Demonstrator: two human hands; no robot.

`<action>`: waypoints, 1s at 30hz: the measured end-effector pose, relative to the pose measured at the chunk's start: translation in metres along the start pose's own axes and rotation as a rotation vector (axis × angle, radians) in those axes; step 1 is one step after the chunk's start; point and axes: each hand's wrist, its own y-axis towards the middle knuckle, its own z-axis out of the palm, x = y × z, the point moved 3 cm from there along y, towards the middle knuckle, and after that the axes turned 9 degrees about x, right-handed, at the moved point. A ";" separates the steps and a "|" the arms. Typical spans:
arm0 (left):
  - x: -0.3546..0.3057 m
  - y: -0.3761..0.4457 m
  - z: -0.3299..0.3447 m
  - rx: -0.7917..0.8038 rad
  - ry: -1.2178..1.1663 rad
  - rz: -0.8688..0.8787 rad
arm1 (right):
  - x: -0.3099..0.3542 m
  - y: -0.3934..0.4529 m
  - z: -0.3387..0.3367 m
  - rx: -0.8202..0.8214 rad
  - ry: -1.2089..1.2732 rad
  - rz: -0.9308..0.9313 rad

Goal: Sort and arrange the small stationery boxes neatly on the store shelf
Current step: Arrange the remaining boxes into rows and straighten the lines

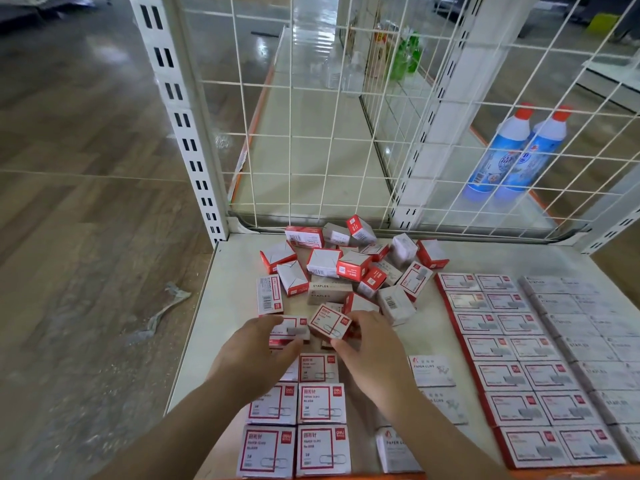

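— So, where are the hands?

— Both reach over the white shelf [214,306], at the near edge of a jumbled pile of small boxes [346,268]. The right hand [372,351] pinches a tilted red-and-white paper clip box [329,322] between thumb and fingers. The left hand [256,351] curls its fingers around another red-and-white box [291,329] just left of it.

— And the sorted boxes?

— Nearer than the pile, under the arms, paper clip boxes sit in two neat columns [294,427]. Right of the pile lie rows of flat red-edged boxes [502,348], then grey staples boxes [588,341]. Behind the pile stands a wire grid [311,133], with two blue bottles [512,150] beyond it.
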 end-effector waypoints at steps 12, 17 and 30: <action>0.003 0.015 0.000 0.000 -0.145 0.012 | 0.004 0.014 0.000 -0.031 0.037 0.007; 0.007 0.010 -0.006 -0.071 -0.210 -0.002 | 0.004 0.008 0.001 0.032 0.062 -0.036; 0.019 0.006 -0.011 -0.003 -0.288 -0.062 | 0.016 0.004 0.005 0.079 -0.011 -0.111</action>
